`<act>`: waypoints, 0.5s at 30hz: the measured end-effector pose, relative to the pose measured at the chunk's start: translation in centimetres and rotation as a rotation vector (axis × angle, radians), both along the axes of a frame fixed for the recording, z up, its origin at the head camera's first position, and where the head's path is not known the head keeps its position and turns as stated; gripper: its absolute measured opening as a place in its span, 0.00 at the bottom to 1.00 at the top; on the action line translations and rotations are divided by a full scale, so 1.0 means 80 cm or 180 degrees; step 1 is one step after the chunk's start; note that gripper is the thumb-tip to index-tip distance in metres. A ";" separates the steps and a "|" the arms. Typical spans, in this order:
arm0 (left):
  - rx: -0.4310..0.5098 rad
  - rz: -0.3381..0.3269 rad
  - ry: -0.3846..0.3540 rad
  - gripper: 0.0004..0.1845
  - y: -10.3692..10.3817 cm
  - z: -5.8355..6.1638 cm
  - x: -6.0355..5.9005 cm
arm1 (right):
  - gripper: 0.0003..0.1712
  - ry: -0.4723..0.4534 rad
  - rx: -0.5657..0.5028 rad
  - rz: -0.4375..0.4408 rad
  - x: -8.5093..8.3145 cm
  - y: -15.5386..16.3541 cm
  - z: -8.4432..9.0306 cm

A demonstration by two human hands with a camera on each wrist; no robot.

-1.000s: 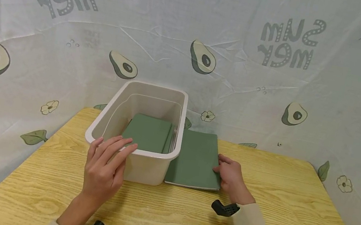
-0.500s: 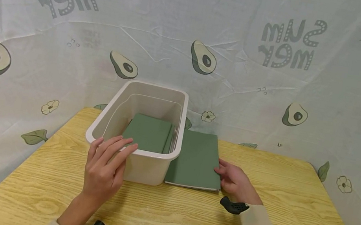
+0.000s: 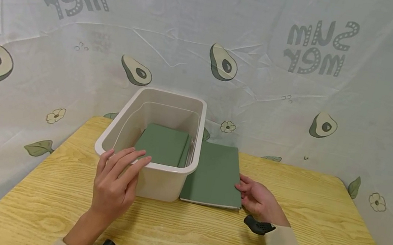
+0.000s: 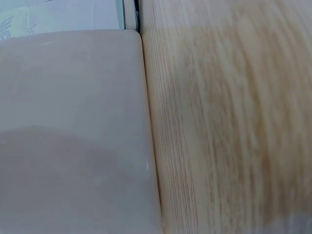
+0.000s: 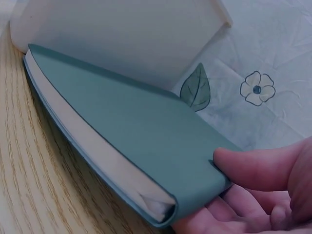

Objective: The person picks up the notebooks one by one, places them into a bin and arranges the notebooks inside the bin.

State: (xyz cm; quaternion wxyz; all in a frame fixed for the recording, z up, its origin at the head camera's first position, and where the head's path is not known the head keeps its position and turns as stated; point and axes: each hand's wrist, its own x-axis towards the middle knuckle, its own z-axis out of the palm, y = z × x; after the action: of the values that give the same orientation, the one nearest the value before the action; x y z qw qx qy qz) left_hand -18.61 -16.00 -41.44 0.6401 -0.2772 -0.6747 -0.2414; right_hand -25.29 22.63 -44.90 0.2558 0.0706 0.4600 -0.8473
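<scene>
A green hardcover notebook [image 3: 215, 175] lies on the table against the right side of a whitish plastic bin [image 3: 159, 183]. My right hand [image 3: 259, 200] pinches its rounded spine edge, thumb on the cover and fingers underneath, as the right wrist view shows. The notebook's white page edges [image 5: 97, 141] face the front. Inside the bin lie green notebooks [image 3: 163, 145], one overlapping another. My left hand [image 3: 115, 185] rests with its relaxed fingers over the bin's near left rim, the thumb down by the front wall. In the left wrist view the bin's wall [image 4: 73, 131] fills the left half.
The wooden table [image 3: 177, 236] extends in front of the bin and to the right. A white cloth [image 3: 253, 110] printed with avocados, leaves and flowers hangs behind and along both sides, close to the bin's far end.
My right hand has shifted slightly right and towards the near side, at the notebook's spine. The notebook, the bin and my left hand stay almost where they were.
</scene>
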 end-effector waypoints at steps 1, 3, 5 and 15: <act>-0.0001 0.0001 -0.0006 0.16 0.000 0.000 0.000 | 0.45 0.0009 -0.0018 0.0011 0.000 0.001 -0.001; -0.0003 0.0002 -0.0013 0.16 0.000 0.000 0.000 | 0.45 0.0026 -0.0015 -0.0012 -0.001 0.001 -0.002; -0.0003 0.0007 -0.0010 0.16 0.000 0.000 0.000 | 0.45 0.0020 0.0041 -0.0062 0.000 -0.001 -0.003; -0.0008 0.0017 -0.0006 0.16 0.000 0.001 0.000 | 0.44 0.0072 0.0021 -0.0195 0.002 -0.004 -0.003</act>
State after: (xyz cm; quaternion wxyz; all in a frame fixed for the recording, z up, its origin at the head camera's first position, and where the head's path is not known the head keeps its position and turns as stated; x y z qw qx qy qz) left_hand -18.62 -16.00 -41.39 0.6397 -0.2759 -0.6764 -0.2391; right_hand -25.14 22.33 -45.15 0.2243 0.0759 0.4633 -0.8540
